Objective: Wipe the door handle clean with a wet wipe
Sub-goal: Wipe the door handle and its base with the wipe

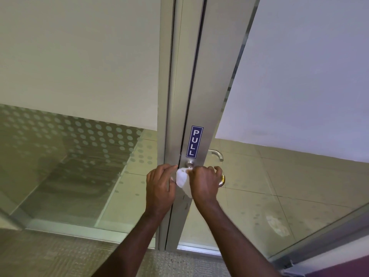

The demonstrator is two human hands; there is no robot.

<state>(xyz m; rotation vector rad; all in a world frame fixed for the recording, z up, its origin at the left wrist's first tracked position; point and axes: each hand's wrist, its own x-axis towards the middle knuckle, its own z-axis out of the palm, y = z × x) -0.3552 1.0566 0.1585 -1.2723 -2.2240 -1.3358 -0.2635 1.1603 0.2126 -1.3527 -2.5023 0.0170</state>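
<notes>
Glass-walled office doorway, aluminium door frame (201, 96). Nearest, left hand (159, 184) pinches the limp wet wipe (182, 178); right hand (205, 181) curls round the rigid, probably slippery lever handle (221, 179). Beyond, the PULL sticker (194, 141).

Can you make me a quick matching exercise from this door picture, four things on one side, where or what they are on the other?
Things:
1. wet wipe
2. PULL sign
3. right hand
4. left hand

Descriptions:
A. blue, upright on the door frame
B. white, between the two hands
C. closed over the door handle
D. fingertips at the door's edge

Pairs: 1-B, 2-A, 3-C, 4-D
</notes>
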